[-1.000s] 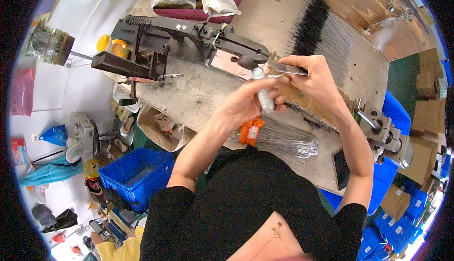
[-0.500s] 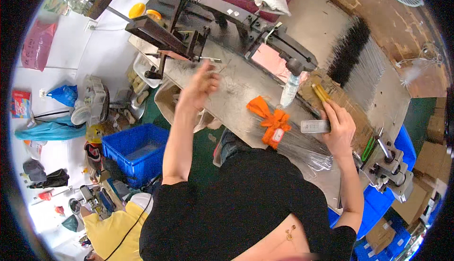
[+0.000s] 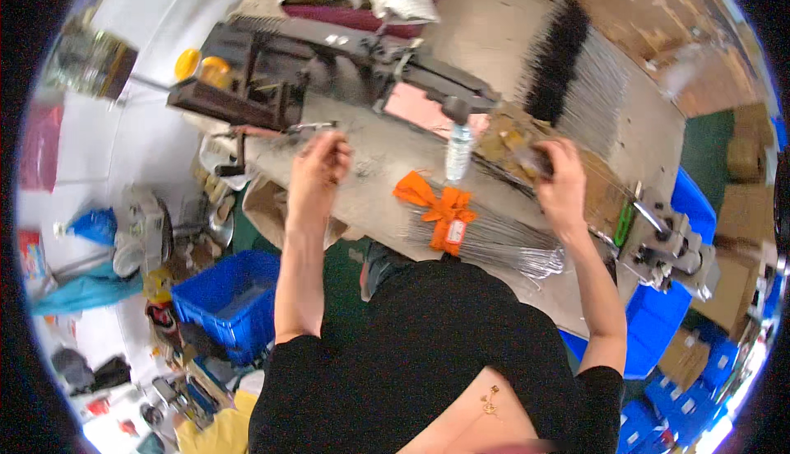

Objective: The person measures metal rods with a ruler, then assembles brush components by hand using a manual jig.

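Observation:
My right hand [image 3: 564, 182] is above a piece of cardboard at the right of the bench. Its fingers are bent round a small clear block [image 3: 529, 160], smeared by motion. My left hand [image 3: 319, 166] is raised at the front of a dark metal bench machine [image 3: 247, 100], just below a thin metal pin [image 3: 314, 125]. Its fingers are curled in, and whatever they may hold is too small to make out. Between my hands lies a bundle of thin metal wires [image 3: 518, 240], tied with an orange cloth [image 3: 440, 209]. Behind it stands a clear bottle [image 3: 458, 153] with a dark top.
Black bristle-like strands [image 3: 558, 59] and more fine wires lie at the back right. A metal clamp fixture [image 3: 671, 244] and a green-handled tool [image 3: 625, 222] are at the right edge. A blue crate [image 3: 226, 306] stands on the floor at left, near someone in yellow [image 3: 218, 425].
My right hand has moved up and away from the wire bundle with the clear block, over the cardboard. My left hand stays near the machine's pin. The whole view has shifted.

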`<state>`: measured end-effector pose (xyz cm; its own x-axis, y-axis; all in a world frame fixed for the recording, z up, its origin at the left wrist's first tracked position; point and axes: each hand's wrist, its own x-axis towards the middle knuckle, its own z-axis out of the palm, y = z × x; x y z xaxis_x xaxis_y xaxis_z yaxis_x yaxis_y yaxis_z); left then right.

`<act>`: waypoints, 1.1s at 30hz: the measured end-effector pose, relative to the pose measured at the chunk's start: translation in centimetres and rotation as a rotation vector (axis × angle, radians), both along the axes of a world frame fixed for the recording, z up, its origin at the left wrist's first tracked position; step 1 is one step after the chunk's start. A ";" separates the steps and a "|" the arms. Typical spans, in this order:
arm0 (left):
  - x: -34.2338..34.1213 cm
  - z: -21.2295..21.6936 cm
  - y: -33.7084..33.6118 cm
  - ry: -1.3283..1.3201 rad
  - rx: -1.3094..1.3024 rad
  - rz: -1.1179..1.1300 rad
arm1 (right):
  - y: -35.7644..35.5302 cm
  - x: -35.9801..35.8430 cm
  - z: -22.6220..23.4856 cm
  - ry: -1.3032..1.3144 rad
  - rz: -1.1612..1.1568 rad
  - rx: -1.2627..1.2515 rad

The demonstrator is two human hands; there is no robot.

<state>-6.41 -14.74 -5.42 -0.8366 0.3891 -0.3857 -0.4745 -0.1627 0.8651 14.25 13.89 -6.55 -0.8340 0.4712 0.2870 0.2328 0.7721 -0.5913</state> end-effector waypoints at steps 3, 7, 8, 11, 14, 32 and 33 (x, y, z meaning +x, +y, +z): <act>5.1 4.5 7.6 -0.090 0.092 -0.516 | -0.1 1.4 0.0 -0.022 -0.009 0.015; 9.1 4.6 16.5 -0.298 0.277 -0.988 | -0.3 5.4 3.1 -0.316 -0.097 0.096; 9.5 4.1 17.8 -0.362 0.315 -1.054 | -0.4 6.7 4.4 -0.503 -0.134 0.037; 10.8 3.4 20.2 -0.378 0.188 -0.937 | 0.6 10.7 7.4 -0.429 0.034 -0.288; 11.0 3.9 19.3 -0.316 0.134 -0.689 | 1.6 10.8 11.2 -0.445 0.223 -0.557; 8.4 4.2 15.3 -0.063 0.045 -0.567 | 4.4 -3.3 8.1 -0.206 0.194 -0.530; 8.3 4.7 15.5 -0.112 0.076 -0.574 | 4.9 -3.5 7.7 -0.181 0.267 -0.642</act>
<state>1.93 0.74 -0.76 -0.4399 0.7975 -0.4129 -0.5927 0.0876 0.8006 10.79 18.81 1.19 -0.9527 0.2735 -0.1326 0.2222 0.3289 -0.9179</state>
